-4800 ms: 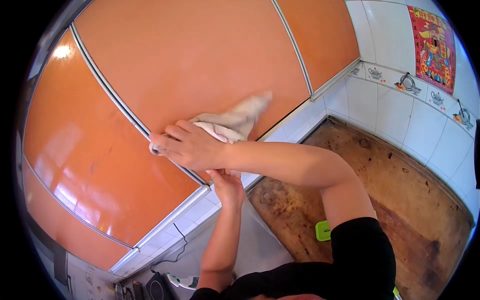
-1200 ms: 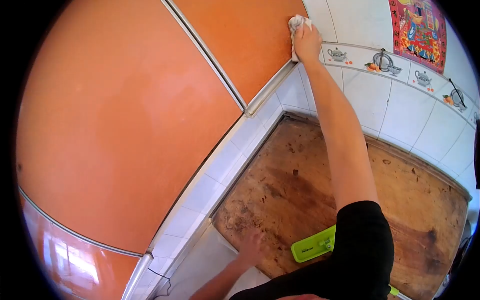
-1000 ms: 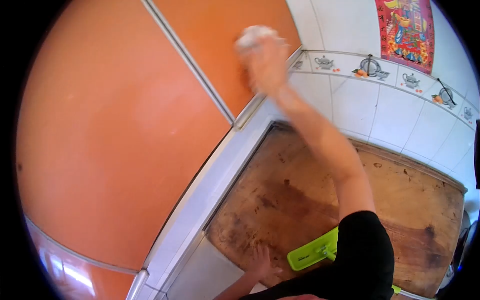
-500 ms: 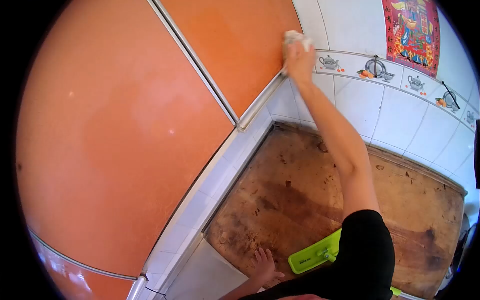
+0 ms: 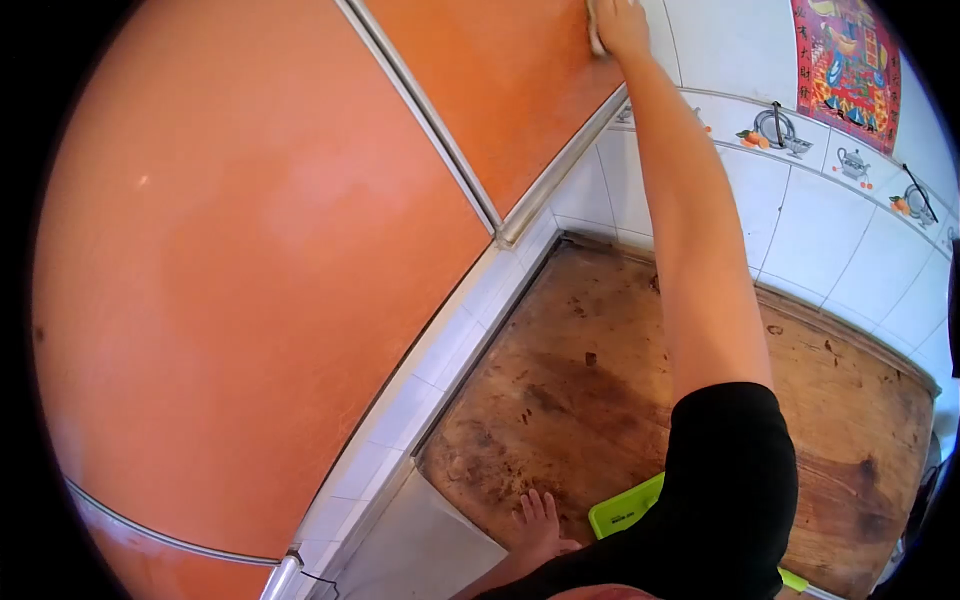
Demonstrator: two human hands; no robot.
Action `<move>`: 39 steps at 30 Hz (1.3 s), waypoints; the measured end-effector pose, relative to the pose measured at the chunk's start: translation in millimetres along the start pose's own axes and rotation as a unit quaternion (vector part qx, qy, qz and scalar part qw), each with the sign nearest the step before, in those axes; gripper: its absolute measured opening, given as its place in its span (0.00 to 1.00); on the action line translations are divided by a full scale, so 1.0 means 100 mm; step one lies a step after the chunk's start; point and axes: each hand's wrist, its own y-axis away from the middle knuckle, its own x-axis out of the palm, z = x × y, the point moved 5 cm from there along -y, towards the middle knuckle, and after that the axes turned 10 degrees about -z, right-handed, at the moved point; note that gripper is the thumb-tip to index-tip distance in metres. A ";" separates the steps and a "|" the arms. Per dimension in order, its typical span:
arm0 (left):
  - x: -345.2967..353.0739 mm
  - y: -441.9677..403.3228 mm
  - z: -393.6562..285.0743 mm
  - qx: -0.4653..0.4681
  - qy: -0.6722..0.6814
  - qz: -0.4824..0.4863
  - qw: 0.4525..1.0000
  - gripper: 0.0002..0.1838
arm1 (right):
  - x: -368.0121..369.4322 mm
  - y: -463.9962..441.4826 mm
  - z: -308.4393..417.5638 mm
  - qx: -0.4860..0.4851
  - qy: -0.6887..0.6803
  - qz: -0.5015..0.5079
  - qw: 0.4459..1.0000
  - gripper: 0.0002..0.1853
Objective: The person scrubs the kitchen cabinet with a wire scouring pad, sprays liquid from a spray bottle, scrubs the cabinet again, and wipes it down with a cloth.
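High up at the top edge of the view, my right hand [image 5: 624,28] is closed on a pale cloth [image 5: 596,28], of which only a strip shows. The cloth is against the right side of the orange panel [image 5: 490,90], near the white tiled wall. Low in the view, my left hand [image 5: 538,522] rests with fingers spread on a stained brown wooden surface [image 5: 600,400]; it holds nothing. To its right lies a bright green flat mop head [image 5: 622,508], partly covered by my black sleeve.
A larger orange panel [image 5: 250,300] fills the left, edged by a metal strip [image 5: 425,120]. White tiles with teapot patterns [image 5: 853,165] line the wall, with dark hooks [image 5: 777,125] and a red poster [image 5: 850,75]. A pale grey surface [image 5: 430,540] adjoins the wooden one.
My right hand has moved upward with the cloth, along the orange panel's right side. The view has shifted slightly. My left hand stays on the wooden surface.
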 end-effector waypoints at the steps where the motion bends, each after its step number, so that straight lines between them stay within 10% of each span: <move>1: -0.04 0.04 -0.02 0.002 -0.002 -0.016 1.000 0.73 | -0.01 0.31 -0.20 0.032 -0.007 0.015 0.999 0.15; 9: -0.40 0.22 -0.16 0.012 0.058 -0.019 0.998 0.73 | -1.68 2.27 -0.23 0.312 -0.084 0.235 0.917 0.18; 17: -0.43 -0.05 -0.14 -0.011 -0.002 0.024 1.000 0.73 | -5.20 3.22 1.74 0.815 -0.197 0.308 0.450 0.27; 20: -0.38 -0.02 -0.11 -0.007 0.002 0.038 0.999 0.70 | -6.47 3.64 2.35 0.808 -0.068 0.346 0.472 0.30; 22: -0.43 0.02 -0.09 -0.002 0.014 0.019 1.000 0.65 | -6.64 3.69 2.98 0.676 -0.013 0.414 0.610 0.25; 23: -0.42 0.04 -0.08 0.007 0.017 0.010 1.000 0.63 | -6.70 3.88 3.28 0.450 0.081 0.488 0.744 0.24; 25: -0.48 -0.01 0.04 0.034 0.019 -0.006 0.999 0.53 | -6.19 3.93 3.89 0.323 0.064 0.523 0.786 0.25; 26: -0.39 -0.08 0.25 0.023 0.092 -0.032 0.995 0.49 | -6.19 4.65 4.16 0.315 0.118 0.644 0.688 0.26; 28: -0.28 0.02 0.40 -0.004 0.174 -0.073 0.982 0.43 | -6.09 5.10 4.57 0.164 0.111 0.573 0.796 0.20; 32: -0.29 0.57 0.40 -0.014 0.219 -0.112 0.969 0.36 | -6.43 4.93 4.38 0.195 0.140 0.539 0.807 0.23; 34: -0.28 0.76 0.44 -0.006 0.231 -0.119 0.965 0.33 | -7.05 4.56 3.98 0.283 0.160 0.511 0.796 0.22; 36: -0.12 0.97 0.59 -0.030 0.237 -0.119 0.964 0.32 | -7.99 4.19 3.63 0.225 0.244 0.431 0.839 0.21; 39: 0.00 1.30 0.69 0.001 0.217 -0.149 0.965 0.31 | -9.51 3.45 3.35 0.060 0.498 0.405 0.765 0.23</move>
